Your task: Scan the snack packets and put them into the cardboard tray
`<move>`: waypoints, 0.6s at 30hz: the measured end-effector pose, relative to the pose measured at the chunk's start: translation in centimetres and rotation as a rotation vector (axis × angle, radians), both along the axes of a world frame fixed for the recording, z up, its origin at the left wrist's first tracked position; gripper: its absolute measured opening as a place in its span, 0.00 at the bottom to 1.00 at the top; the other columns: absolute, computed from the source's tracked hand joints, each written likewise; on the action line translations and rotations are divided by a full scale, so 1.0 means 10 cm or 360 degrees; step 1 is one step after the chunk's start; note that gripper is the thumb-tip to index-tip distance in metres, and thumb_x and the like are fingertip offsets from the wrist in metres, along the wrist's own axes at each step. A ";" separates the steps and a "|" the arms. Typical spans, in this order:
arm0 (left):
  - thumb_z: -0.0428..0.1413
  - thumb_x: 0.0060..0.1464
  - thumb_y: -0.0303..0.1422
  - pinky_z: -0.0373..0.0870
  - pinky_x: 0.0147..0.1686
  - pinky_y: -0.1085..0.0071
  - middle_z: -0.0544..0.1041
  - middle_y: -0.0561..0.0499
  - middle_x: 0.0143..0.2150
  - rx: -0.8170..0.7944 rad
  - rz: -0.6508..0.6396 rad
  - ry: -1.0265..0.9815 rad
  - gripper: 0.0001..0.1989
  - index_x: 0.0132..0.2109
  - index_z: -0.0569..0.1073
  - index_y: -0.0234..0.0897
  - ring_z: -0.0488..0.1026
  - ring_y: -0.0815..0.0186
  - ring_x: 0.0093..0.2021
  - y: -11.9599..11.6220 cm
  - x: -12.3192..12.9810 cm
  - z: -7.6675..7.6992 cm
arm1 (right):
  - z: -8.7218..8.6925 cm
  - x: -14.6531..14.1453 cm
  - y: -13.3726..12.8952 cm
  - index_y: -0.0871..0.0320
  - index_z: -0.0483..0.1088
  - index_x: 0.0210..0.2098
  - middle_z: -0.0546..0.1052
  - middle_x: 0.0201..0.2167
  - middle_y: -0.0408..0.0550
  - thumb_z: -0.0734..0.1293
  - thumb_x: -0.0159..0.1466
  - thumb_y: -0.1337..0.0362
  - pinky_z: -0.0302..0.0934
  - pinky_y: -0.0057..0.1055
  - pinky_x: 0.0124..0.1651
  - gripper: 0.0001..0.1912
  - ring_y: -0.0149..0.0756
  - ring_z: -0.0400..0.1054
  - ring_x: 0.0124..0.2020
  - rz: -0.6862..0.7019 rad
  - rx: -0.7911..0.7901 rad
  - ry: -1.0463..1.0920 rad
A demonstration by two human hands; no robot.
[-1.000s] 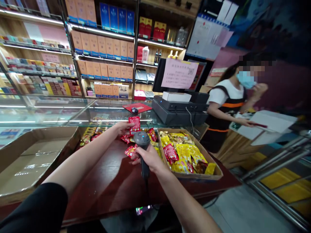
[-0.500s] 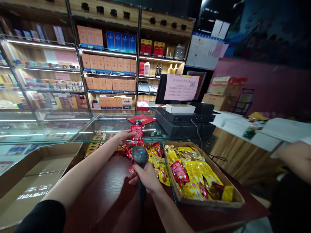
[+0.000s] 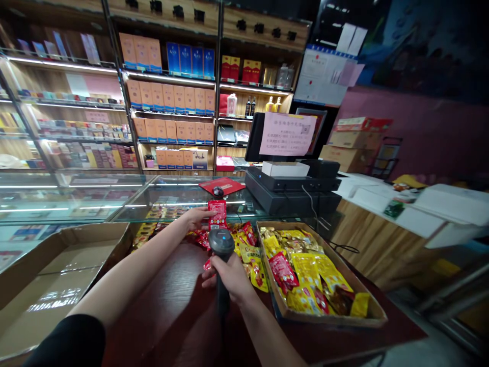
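Observation:
Pinched in my left hand [image 3: 196, 218] is a small red snack packet [image 3: 217, 213], held upright with its printed side and barcode towards me. My right hand [image 3: 231, 278] is wrapped round the handle of a black barcode scanner [image 3: 221, 242], whose head points away from me at the packet. A small blue light glows on top of the scanner. Beyond and beside it lie loose red and yellow snack packets [image 3: 254, 265] on the dark wooden counter [image 3: 164, 295]. To the right, a cardboard tray [image 3: 328, 319] holds several yellow and red packets.
An open cardboard box [image 3: 64, 260] sits at the left. Behind are a glass display case [image 3: 175, 196], a computer mouse [image 3: 218, 191] on a red mat [image 3: 233, 186], and a monitor [image 3: 254, 137] with a black cash drawer [image 3: 290, 196]. Stocked shelves [image 3: 171, 114] line the back wall.
A person's arm at the right edge has gone out of view. My hands, the packet and the scanner have stayed nearly the same, with the view shifted slightly.

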State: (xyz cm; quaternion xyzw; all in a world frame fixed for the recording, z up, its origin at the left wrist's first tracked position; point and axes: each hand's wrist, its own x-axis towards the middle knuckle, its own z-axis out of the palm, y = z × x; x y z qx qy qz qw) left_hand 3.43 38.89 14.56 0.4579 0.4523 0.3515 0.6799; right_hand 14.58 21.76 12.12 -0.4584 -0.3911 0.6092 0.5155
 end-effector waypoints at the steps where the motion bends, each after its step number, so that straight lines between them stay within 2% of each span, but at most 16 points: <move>1: 0.69 0.31 0.33 0.70 0.27 0.71 0.76 0.52 0.30 -0.0007 -0.0004 0.0003 0.22 0.36 0.72 0.36 0.72 0.68 0.27 -0.01 0.00 0.00 | -0.01 0.00 0.00 0.60 0.63 0.30 0.67 0.16 0.38 0.66 0.48 0.63 0.63 0.26 0.17 0.12 0.33 0.68 0.16 -0.0004 0.0011 0.0012; 9: 0.69 0.32 0.33 0.71 0.31 0.68 0.77 0.48 0.31 -0.0020 0.0011 -0.0095 0.23 0.38 0.72 0.34 0.75 0.64 0.29 0.03 -0.01 -0.11 | -0.04 -0.01 0.00 0.61 0.63 0.30 0.67 0.17 0.39 0.65 0.48 0.63 0.63 0.26 0.18 0.10 0.33 0.68 0.17 0.0004 0.0040 0.0029; 14: 0.68 0.35 0.32 0.72 0.27 0.69 0.77 0.49 0.29 -0.0045 -0.0036 -0.0096 0.19 0.37 0.71 0.34 0.73 0.67 0.25 -0.08 -0.03 -0.08 | -0.04 0.04 -0.07 0.61 0.65 0.28 0.70 0.19 0.43 0.65 0.49 0.62 0.62 0.27 0.19 0.10 0.33 0.68 0.17 -0.0004 -0.0011 -0.0021; 18: 0.65 0.40 0.30 0.73 0.27 0.68 0.77 0.49 0.30 -0.0095 -0.0096 -0.0176 0.14 0.35 0.70 0.35 0.74 0.66 0.26 -0.31 0.05 -0.08 | -0.01 0.31 -0.12 0.61 0.68 0.31 0.73 0.22 0.44 0.67 0.48 0.62 0.59 0.25 0.24 0.12 0.29 0.66 0.20 -0.0262 0.0162 -0.0102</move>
